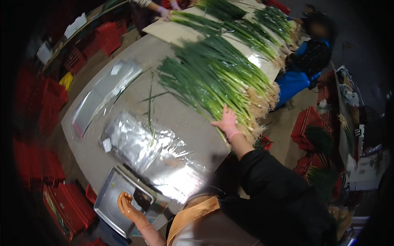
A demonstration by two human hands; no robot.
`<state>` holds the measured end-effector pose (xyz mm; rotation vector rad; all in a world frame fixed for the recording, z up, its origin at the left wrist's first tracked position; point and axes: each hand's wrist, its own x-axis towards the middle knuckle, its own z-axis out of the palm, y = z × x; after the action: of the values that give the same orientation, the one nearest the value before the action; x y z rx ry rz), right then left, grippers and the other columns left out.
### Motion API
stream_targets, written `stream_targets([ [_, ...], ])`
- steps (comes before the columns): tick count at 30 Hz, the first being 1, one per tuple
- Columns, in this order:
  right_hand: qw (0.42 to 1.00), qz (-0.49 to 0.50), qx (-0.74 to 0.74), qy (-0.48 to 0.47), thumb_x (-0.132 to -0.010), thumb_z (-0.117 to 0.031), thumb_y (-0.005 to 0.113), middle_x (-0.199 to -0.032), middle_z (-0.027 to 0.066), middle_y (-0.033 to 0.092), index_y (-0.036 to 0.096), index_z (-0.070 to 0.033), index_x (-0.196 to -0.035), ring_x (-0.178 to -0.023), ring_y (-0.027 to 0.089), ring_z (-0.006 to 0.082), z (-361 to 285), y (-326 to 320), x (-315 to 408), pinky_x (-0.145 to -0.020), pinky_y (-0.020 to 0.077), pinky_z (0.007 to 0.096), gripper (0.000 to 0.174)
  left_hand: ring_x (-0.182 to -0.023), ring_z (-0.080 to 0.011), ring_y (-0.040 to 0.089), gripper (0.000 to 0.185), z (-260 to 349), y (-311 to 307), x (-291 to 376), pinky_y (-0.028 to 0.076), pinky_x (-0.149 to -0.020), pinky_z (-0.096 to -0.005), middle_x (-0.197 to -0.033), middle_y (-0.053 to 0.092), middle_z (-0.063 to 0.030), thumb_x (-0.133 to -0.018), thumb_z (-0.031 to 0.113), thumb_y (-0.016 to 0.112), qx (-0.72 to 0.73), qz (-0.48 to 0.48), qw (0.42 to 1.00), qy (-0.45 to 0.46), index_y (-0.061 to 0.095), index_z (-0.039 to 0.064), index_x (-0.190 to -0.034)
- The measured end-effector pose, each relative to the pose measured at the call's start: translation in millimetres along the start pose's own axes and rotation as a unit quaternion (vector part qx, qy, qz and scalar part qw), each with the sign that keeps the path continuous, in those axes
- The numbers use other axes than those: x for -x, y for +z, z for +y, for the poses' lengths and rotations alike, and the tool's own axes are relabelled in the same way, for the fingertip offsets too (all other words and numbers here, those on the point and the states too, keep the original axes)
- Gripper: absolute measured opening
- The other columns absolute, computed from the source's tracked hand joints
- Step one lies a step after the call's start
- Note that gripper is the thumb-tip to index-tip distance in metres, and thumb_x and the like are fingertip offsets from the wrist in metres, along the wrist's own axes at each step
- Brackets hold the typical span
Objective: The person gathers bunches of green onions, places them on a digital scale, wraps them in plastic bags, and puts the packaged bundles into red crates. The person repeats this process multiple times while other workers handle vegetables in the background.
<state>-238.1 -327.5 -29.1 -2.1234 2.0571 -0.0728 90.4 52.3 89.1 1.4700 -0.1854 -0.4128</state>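
Observation:
My right hand (227, 122), in a thin pinkish glove, rests with fingers spread on the near edge of a large pile of green onions (215, 80) with pale roots. Whether it grips any stalks cannot be told. My left hand (125, 204), in an orange glove, is held with curled fingers over a metal tray (107, 196) at the table's near left edge; no object shows in it. Between the hands lie shiny clear plastic bags (147, 144). Another stack of plastic bags (101, 92) lies farther left, and a few loose green leaves (150, 104) are beside it.
Co-workers' gloved hands (164, 13) touch green onions at the table's far side. A person in blue (295, 80) is at the right side. Red plastic crates (69, 207) stand on the floor at the left, with more red crates (307, 123) at the right.

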Motion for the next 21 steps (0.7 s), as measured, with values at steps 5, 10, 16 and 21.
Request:
stream_targets([
  [5,0.996,-0.059,0.035,-0.047,-0.056,-0.049,0.081,-0.12,0.022,0.048,0.018,-0.002,-0.144,-0.11,0.049,0.0348,-10.9,-4.1,17.1,-0.094,0.0392,0.0461,0.118,-0.077,-0.0128,0.052,0.019,-3.0,19.3,6.7,0.042,-0.07,-0.0255,-0.09,0.058,-0.0061,-0.093,0.014,0.05,0.0,-0.002,1.0,-0.023,0.059,0.0,-0.101],
  [10,0.999,-0.027,0.013,-0.017,-0.066,-0.01,0.07,-0.103,0.0213,0.058,0.023,-0.002,-0.142,-0.091,0.061,0.0343,0.2,-2.1,5.7,-0.077,0.0512,0.0406,0.089,-0.078,-0.0126,0.053,0.018,-3.4,19.6,8.1,0.043,-0.072,-0.0259,-0.09,0.059,-0.0058,-0.093,0.014,0.05,-0.011,-0.025,0.999,-0.025,0.06,0.001,-0.101],
  [16,0.996,-0.072,-0.053,-0.018,-0.072,-0.006,0.06,-0.103,0.0197,0.06,0.024,-0.003,-0.142,-0.094,0.061,0.0341,-23.5,9.8,28.4,-0.079,0.0505,0.0414,0.078,-0.078,-0.0133,0.053,0.018,-3.4,0.0,11.4,0.043,-0.073,-0.0258,-0.089,0.059,-0.0062,-0.093,0.013,0.05,-0.029,-0.001,0.999,-0.024,0.061,0.0,-0.099],
  [21,0.99,-0.05,-0.119,-0.053,-0.073,-0.006,0.057,-0.106,0.019,0.06,0.03,-0.008,-0.14,-0.096,0.061,0.0346,-33.0,2.0,67.9,-0.08,0.0496,0.042,0.072,-0.078,-0.0138,0.053,0.02,0.0,-15.8,12.4,0.042,-0.072,-0.0265,-0.089,0.059,-0.0066,-0.093,0.016,0.051,-0.017,-0.009,1.0,-0.021,0.061,0.0,-0.099],
])
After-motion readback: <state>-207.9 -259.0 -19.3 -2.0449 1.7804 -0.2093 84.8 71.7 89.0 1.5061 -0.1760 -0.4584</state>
